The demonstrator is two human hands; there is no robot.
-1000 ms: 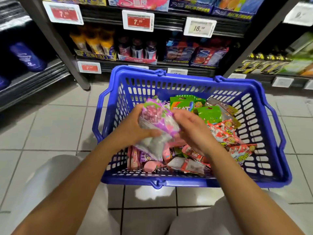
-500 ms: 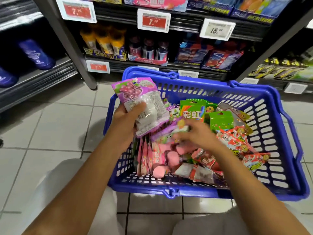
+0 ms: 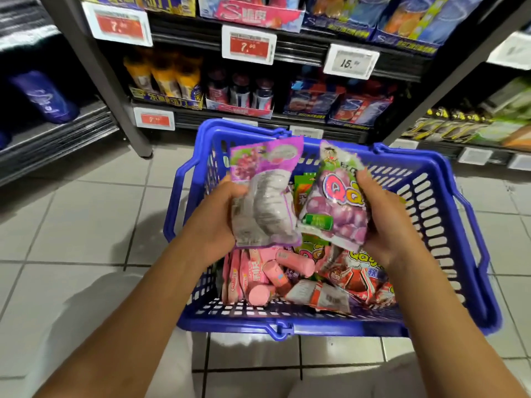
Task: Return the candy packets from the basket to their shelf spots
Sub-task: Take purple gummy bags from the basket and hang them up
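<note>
A blue plastic basket (image 3: pixel 448 248) stands on the tiled floor, holding several candy packets: pink rolls (image 3: pixel 275 274), red packets (image 3: pixel 353 277) and green ones. My left hand (image 3: pixel 212 222) grips a purple grape candy packet (image 3: pixel 264 196), back side towards me, held above the basket. My right hand (image 3: pixel 385 225) holds a second purple grape gummy packet (image 3: pixel 333 205), front side showing, right next to the first.
Shelves (image 3: pixel 287 50) with price tags (image 3: pixel 248 44) and boxed sweets rise just behind the basket. A grey shelf post (image 3: pixel 97 73) stands to the left, with another shelf unit (image 3: pixel 51 133) beyond it. My knees frame the bottom of the view.
My right hand picked a second purple packet out of the basket and lifted it beside the one in my left hand. The view moved closer to the shelves.
</note>
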